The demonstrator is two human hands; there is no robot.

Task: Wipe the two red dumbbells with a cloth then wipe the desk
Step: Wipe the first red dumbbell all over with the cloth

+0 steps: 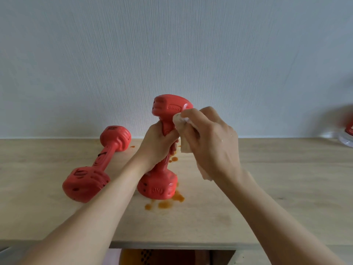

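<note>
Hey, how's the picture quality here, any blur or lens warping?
Head view: soft, even light, no harsh glare; wide-angle lens bows the desk edge; red object at the right border is smeared; the held dumbbell looks slightly soft at its top, while the lying dumbbell is sharper.

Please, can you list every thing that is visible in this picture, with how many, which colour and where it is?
upright dumbbell: 1, red, standing on end at desk centre, handle gripped
lying dumbbell: 1, red with dark marks, on its side to the left
cloth: 1, off-white, against the upright dumbbell's top head
stains: several, orange-brown, on desk around the upright dumbbell
desk: 1, light wood, against wall
wall: 1, pale grey, behind
object at right edge: 1, red and clear, blurred
left hand: 1, grips handle
right hand: 1, holds cloth
</note>
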